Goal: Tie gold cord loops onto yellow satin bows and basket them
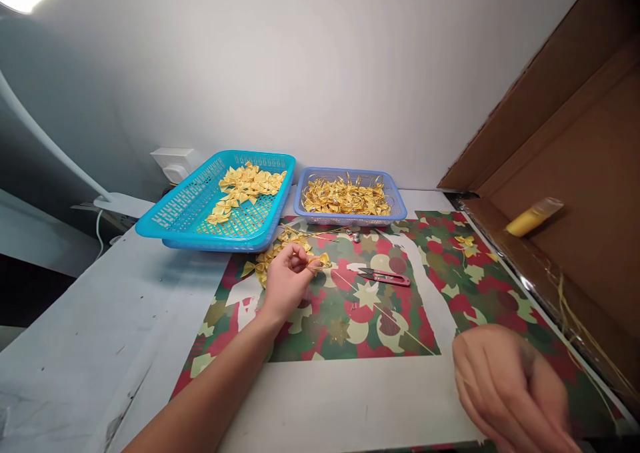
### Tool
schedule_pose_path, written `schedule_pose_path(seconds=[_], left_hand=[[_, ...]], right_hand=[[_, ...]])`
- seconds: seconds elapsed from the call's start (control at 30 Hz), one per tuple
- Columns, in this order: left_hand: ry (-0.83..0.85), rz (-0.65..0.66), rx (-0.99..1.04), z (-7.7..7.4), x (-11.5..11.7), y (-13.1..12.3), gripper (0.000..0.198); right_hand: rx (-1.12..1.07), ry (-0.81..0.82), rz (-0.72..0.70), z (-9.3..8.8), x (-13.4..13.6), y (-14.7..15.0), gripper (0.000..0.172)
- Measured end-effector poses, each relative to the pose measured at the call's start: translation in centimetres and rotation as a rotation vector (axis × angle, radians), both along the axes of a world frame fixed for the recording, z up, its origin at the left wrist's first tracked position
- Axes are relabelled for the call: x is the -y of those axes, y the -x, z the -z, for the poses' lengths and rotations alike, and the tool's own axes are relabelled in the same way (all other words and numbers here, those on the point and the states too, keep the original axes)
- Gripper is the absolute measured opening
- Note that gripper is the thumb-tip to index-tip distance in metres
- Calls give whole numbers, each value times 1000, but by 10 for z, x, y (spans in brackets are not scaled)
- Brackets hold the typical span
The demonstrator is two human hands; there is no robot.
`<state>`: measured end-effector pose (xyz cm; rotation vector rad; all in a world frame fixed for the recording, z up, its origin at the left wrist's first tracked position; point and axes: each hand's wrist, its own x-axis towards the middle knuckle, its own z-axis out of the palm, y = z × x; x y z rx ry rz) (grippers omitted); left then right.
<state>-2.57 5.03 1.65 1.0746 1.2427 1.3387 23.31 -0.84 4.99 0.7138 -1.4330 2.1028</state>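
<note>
My left hand [290, 273] is closed in a pinch on a small yellow ribbon bow [325, 259], above the patterned mat. From the bow a thin yellow thread [395, 321] runs straight down and right toward my right hand [510, 386]. That hand is closed, with curled, slightly blurred fingers at the lower right; the thread appears to lead into it, though the grip itself is hidden. Beside and behind my left hand lies a pile of yellow bows [263, 266], partly covered by it. Pink-handled thread snips [385, 277] rest on the mat between my hands.
A turquoise basket [170, 216] of bows stands at the back left. Next to it, a purple-blue basket [400, 206] holds bows with golden cords. Small metallic pieces [356, 237] lie before it. Cardboard [575, 139] walls the right side, with a yellow-filled tube [533, 217] against it.
</note>
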Motion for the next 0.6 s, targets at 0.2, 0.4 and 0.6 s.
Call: schedule_pose_path(seconds=[0.2, 0.4, 0.6], left_hand=[[84, 115, -27, -6, 14, -10, 14], [235, 256, -41, -8, 27, -21, 6], [249, 266, -77, -2, 27, -21, 6]], right_hand=[[322, 124, 767, -19, -8, -5, 42], [573, 147, 1504, -20, -9, -20, 58], [603, -44, 1695, -24, -1, -40, 43]])
